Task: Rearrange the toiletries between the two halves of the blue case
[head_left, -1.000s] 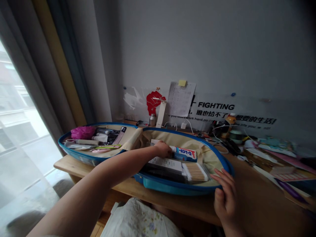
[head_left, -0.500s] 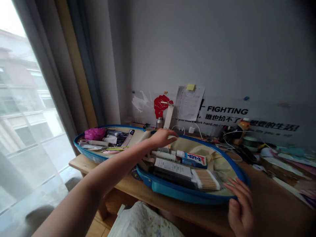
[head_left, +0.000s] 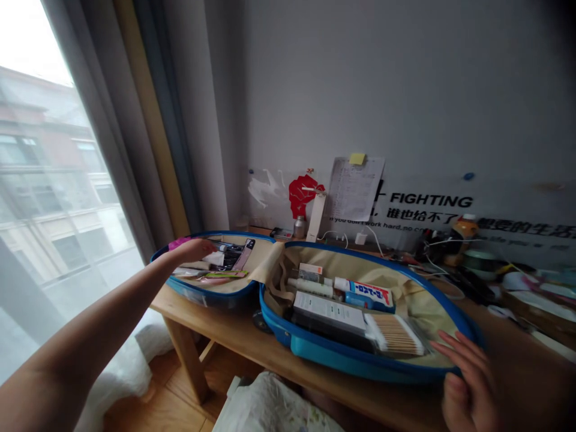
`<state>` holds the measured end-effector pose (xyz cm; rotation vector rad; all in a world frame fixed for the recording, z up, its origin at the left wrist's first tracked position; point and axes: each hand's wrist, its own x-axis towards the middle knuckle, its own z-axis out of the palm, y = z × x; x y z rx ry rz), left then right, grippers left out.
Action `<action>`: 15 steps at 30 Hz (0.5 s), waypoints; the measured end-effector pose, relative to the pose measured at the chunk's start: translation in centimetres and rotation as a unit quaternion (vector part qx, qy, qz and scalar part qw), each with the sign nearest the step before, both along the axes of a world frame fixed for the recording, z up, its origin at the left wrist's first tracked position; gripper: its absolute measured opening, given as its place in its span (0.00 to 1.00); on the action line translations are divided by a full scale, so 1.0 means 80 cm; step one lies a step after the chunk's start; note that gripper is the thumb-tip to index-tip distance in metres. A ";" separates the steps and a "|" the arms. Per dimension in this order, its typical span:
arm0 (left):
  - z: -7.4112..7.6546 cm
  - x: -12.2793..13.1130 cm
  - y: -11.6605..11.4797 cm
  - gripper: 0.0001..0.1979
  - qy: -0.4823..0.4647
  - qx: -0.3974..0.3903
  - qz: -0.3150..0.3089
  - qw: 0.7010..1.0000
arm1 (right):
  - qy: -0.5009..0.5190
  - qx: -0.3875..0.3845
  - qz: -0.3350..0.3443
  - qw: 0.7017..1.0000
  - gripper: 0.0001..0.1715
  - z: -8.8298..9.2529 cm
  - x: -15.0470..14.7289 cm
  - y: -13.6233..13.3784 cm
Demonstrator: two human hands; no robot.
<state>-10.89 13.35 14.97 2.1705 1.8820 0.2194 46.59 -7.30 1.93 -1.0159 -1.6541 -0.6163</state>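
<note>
A blue suitcase (head_left: 315, 353) with beige lining lies spread wide on a wooden table. My left hand (head_left: 198, 249) is over its left half, palm down, fingers extended with nothing visible in them. Close to it are a pink bath puff (head_left: 179, 242), partly hidden by the hand, and a white tube (head_left: 215, 258). At the right rim, my right hand (head_left: 470, 375) has its fingers apart and nothing in them. Near those fingers lies a pack of cotton swabs (head_left: 398, 333). A black-and-white box (head_left: 330, 312) and a toothpaste tube (head_left: 366, 292) share that half.
Behind the suitcase stand a small metallic bottle (head_left: 299, 227) and a tall white object (head_left: 317, 216). White cables and a charger (head_left: 360, 238) are near the wall. Clutter with a green bowl (head_left: 479, 263) covers the table's right side. A curtained window is on the left.
My left hand has moved left, from above the suitcase's middle to its left half by the bath puff. My right hand stays at the right rim. The view has shifted slightly.
</note>
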 end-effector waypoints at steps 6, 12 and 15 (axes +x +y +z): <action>-0.028 0.004 -0.008 0.16 0.009 -0.091 -0.077 0.993 | -0.003 -0.002 -0.002 1.000 0.19 -0.003 0.005 -0.001; -0.036 0.016 0.003 0.19 0.013 -0.100 -0.093 0.990 | 0.000 0.000 -0.006 1.000 0.20 0.000 0.000 -0.001; -0.039 0.016 0.008 0.16 0.021 -0.109 -0.095 0.989 | -0.005 0.007 -0.003 1.000 0.20 0.002 -0.002 0.000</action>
